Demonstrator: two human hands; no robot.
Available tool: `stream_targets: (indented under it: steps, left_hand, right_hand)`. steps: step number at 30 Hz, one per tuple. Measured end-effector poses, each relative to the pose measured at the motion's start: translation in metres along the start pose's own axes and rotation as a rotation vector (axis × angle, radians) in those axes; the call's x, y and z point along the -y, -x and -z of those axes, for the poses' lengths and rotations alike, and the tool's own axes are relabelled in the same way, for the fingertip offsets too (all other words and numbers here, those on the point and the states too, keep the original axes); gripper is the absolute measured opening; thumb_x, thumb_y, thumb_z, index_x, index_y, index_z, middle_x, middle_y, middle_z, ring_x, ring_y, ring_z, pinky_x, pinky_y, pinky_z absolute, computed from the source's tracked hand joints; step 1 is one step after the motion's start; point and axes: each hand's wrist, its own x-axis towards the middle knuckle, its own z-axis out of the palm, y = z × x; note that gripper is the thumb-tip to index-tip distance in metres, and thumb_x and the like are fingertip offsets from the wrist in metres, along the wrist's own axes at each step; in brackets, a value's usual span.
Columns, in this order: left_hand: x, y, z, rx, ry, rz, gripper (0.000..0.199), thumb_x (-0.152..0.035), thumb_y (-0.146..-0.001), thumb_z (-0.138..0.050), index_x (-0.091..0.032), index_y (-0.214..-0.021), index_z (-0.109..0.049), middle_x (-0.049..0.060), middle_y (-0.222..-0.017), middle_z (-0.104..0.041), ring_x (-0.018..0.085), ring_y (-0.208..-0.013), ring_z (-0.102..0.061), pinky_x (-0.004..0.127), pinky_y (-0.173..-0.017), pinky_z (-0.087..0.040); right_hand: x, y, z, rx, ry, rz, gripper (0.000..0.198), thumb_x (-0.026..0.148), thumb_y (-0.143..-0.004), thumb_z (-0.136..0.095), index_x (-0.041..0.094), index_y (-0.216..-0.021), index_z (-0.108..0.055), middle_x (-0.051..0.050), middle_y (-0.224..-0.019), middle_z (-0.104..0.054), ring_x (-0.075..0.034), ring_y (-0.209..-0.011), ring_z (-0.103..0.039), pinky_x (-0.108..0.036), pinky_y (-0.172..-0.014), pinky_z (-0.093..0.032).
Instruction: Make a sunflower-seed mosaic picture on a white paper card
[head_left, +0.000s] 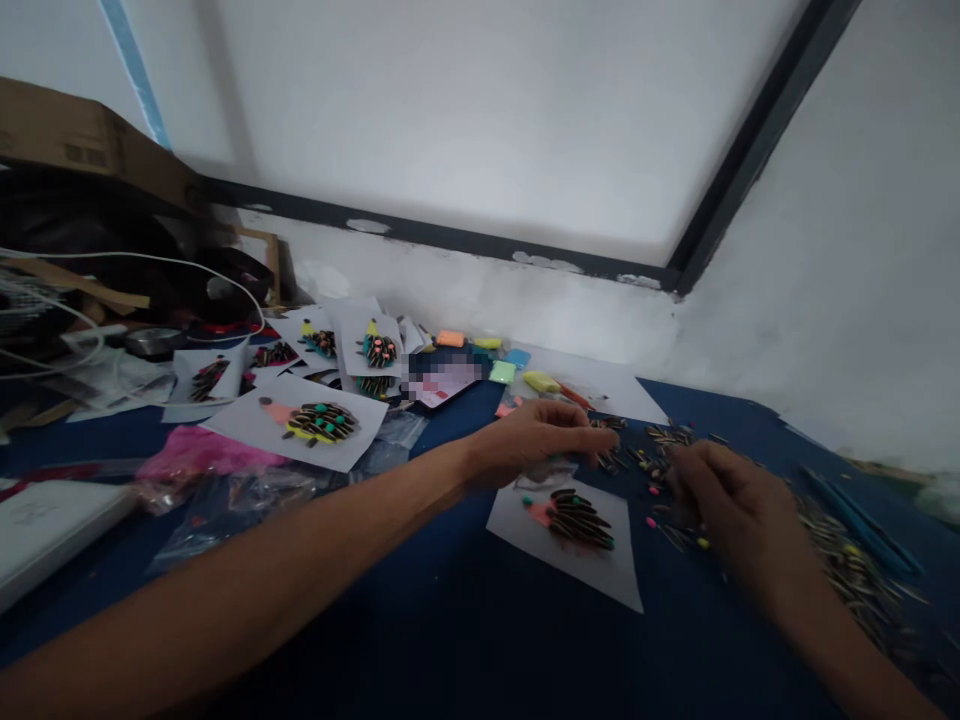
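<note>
Paper card in white (615,575) lies flat on our dark-blue table (450,590), just below our hands, probably for easy reach; it bears a hedgehog shape of ridged, dark striped seeds, coral clay and green dots (577,522). Left hand (536,437) hangs beyond its far edge, fingers bent; right hand (731,500) curls right of it. Blur: we can't tell whether either pinches anything. Slender loose seeds (855,580) pile toward the table's right edge, likely for access; smooth neon packets (502,372) sit near its far edge.
</note>
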Motion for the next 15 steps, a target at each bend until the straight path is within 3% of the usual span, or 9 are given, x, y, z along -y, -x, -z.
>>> stream_targets:
  steps: [3,6,10,15]
  left_hand:
    - [0.003,0.0,0.002,0.037,-0.044,0.039,0.045,-0.051,-0.085,-0.055,-0.014,-0.059,-0.052,0.001,-0.067,-0.055,0.007,-0.061,-0.046,0.022,-0.058,-0.037]
    - [0.008,-0.002,0.003,0.055,-0.024,0.064,0.034,-0.045,-0.082,-0.062,-0.014,-0.068,-0.057,0.001,-0.073,-0.057,0.006,-0.058,-0.045,0.02,-0.054,-0.035]
    - [0.011,-0.003,0.002,0.07,-0.016,0.028,0.02,-0.034,-0.08,-0.066,-0.014,-0.078,-0.064,0.003,-0.083,-0.063,0.008,-0.068,-0.052,0.02,-0.061,-0.04]
    - [0.007,-0.001,0.0,0.078,-0.023,0.063,0.032,-0.036,-0.088,-0.056,-0.013,-0.067,-0.063,0.004,-0.074,-0.061,0.008,-0.071,-0.054,0.021,-0.068,-0.042]
  right_hand:
    - [-0.005,-0.003,0.001,0.015,0.032,-0.017,0.033,0.055,-0.079,-0.053,0.024,-0.07,-0.058,0.004,-0.044,-0.046,-0.013,-0.037,-0.042,-0.025,-0.036,-0.032]
    - [-0.01,-0.005,0.002,-0.002,0.093,0.002,0.041,0.051,-0.076,-0.056,0.022,-0.104,-0.062,0.001,-0.055,-0.058,-0.017,-0.046,-0.053,-0.028,-0.042,-0.039]
    - [-0.014,-0.007,0.003,-0.054,0.198,0.08,0.034,0.05,-0.072,-0.058,0.021,-0.088,-0.067,-0.004,-0.067,-0.065,-0.02,-0.056,-0.059,-0.03,-0.049,-0.043]
    - [-0.013,-0.006,0.003,-0.008,0.234,0.077,0.033,0.052,-0.078,-0.052,0.023,-0.078,-0.067,-0.003,-0.058,-0.064,-0.019,-0.05,-0.059,-0.029,-0.045,-0.039]
